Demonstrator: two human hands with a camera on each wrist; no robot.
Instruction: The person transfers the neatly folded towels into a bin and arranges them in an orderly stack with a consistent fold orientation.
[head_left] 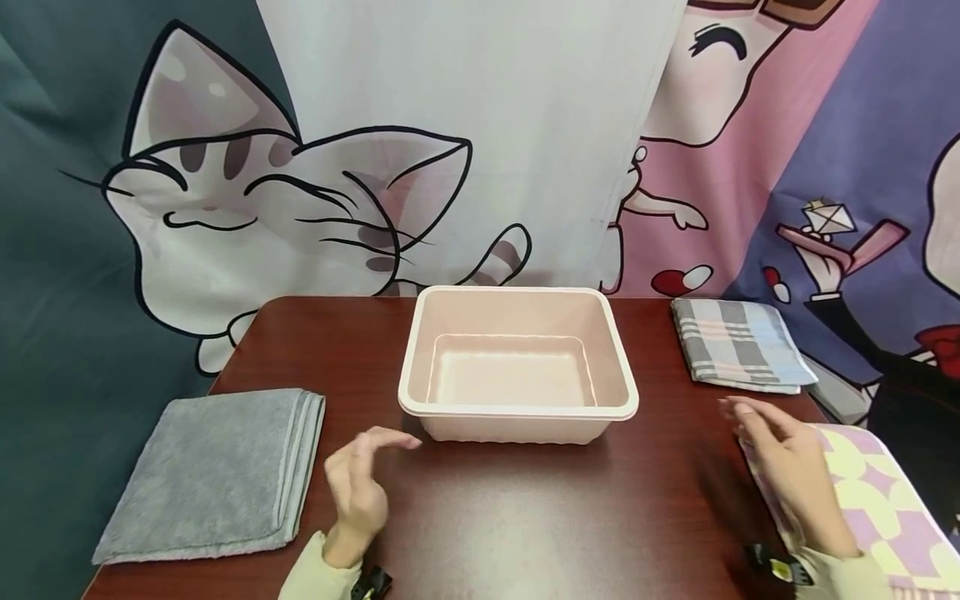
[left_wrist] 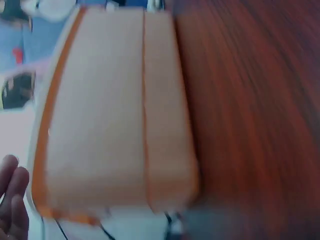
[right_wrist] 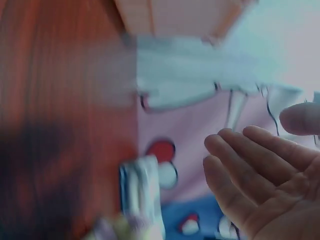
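A pale pink plastic basin (head_left: 517, 425) stands at the middle of the table. My left hand (head_left: 358, 483) is in front of its near left corner, fingers relaxed and bent toward the right, holding nothing. In the left wrist view the basin's side (left_wrist: 100, 110) fills much of the frame, with only the fingertips (left_wrist: 19, 185) showing at the edge. On the right, my right hand (head_left: 797, 471) hovers by the purple-and-cream patterned cloth (head_left: 885, 500), overlapping it in the head view. Its slightly bent fingers (right_wrist: 250, 170) have nothing between them in the right wrist view.
A folded grey towel (head_left: 210, 475) lies at the table's left edge. A folded grey plaid cloth (head_left: 738, 342) lies at the back right. Behind the dark red wooden table (head_left: 540, 517) hangs a cartoon-printed curtain (head_left: 480, 100).
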